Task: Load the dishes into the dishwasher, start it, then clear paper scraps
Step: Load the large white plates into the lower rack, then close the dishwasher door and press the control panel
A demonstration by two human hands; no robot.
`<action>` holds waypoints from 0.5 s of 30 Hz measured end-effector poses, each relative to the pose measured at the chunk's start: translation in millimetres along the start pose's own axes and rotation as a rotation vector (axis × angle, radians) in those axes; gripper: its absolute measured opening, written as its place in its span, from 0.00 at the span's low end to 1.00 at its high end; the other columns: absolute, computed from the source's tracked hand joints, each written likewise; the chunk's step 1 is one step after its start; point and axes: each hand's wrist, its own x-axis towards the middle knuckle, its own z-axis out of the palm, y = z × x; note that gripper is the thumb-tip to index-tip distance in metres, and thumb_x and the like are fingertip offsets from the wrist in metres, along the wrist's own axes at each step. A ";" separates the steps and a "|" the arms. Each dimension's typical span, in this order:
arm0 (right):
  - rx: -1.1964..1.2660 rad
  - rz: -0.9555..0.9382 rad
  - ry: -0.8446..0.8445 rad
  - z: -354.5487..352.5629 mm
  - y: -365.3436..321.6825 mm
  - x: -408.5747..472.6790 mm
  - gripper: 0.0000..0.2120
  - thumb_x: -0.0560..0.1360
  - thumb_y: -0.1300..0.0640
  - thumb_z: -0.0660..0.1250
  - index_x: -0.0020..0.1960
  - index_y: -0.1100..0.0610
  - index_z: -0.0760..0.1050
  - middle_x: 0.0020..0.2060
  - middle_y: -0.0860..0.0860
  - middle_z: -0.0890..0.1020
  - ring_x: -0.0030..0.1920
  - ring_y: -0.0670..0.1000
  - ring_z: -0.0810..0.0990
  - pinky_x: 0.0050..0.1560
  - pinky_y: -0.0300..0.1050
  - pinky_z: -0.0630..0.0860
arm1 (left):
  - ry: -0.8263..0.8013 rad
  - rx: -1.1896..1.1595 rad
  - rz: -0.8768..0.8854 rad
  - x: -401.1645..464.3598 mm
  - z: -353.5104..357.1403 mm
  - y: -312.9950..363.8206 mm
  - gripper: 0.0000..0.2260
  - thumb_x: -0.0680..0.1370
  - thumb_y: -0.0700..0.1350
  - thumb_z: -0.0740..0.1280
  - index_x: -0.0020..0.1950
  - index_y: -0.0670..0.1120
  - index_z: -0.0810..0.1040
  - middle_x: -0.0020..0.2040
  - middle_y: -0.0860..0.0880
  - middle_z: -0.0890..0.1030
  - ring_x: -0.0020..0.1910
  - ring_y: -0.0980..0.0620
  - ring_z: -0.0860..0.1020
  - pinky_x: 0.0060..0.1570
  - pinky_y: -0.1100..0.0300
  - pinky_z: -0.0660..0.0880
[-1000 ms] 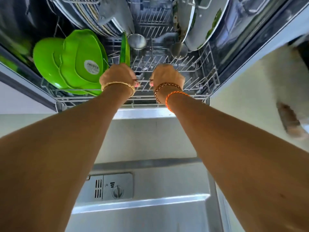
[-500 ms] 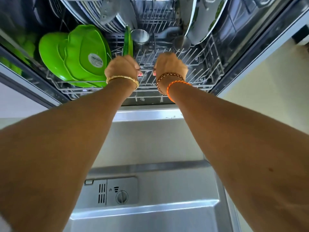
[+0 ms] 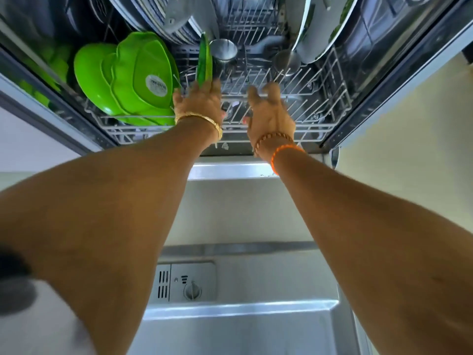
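The lower wire rack [image 3: 325, 103] sits inside the open dishwasher. Bright green plates [image 3: 133, 78] lean at its left, and one thin green plate [image 3: 204, 62] stands on edge near the middle. Steel cups [image 3: 224, 53] and a steel ladle [image 3: 286, 60] stand behind, with large plates [image 3: 317, 29] at the back right. My left hand [image 3: 198, 101] is over the rack's front with fingers spread, its fingertips by the base of the thin green plate. My right hand [image 3: 270, 108] hovers beside it, fingers apart, holding nothing.
The open dishwasher door [image 3: 230, 329] lies flat below my arms, with the detergent dispenser [image 3: 185, 283] in its middle. Striped plates [image 3: 163, 19] fill the back left of the rack. Pale floor [image 3: 409, 129] shows to the right.
The rack has slid back into the dishwasher. Both hands, which were closed on the rack's front edge, have let go and opened their fingers.
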 end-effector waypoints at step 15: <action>-0.155 -0.348 0.022 111.9 77.9 -300.3 0.42 0.59 0.51 0.77 0.68 0.59 0.63 0.66 0.57 0.73 0.65 0.59 0.73 0.59 0.60 0.69 | 0.006 0.057 0.146 -329.4 160.5 -16.1 0.49 0.52 0.53 0.81 0.67 0.40 0.63 0.64 0.38 0.74 0.60 0.38 0.75 0.52 0.38 0.73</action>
